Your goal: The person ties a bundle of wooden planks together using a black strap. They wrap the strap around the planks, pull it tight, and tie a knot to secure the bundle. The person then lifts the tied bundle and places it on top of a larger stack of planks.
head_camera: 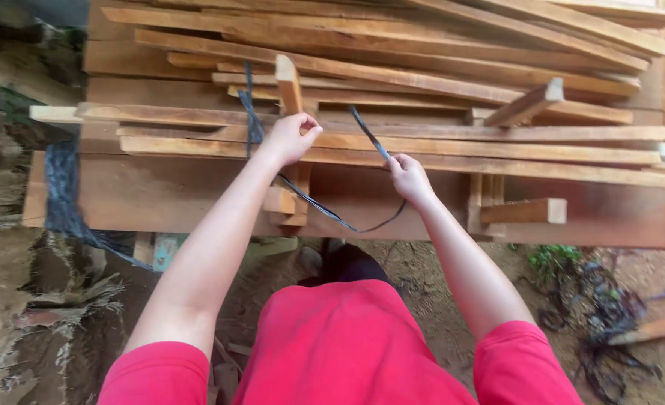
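Strap work at the lumber pile: my left hand point(291, 137) is clenched on one run of the thin black flat plastic strap point(325, 210), up against the short upright pale wooden block point(288, 84). My right hand point(409, 176) pinches the other run, whose free end point(366, 127) sticks up past my fingers. Between both fists the strap sags in a loop before the stacked rough-sawn reddish planks point(422, 142). Judgement: even tension on both sides, strap flat, untwisted.
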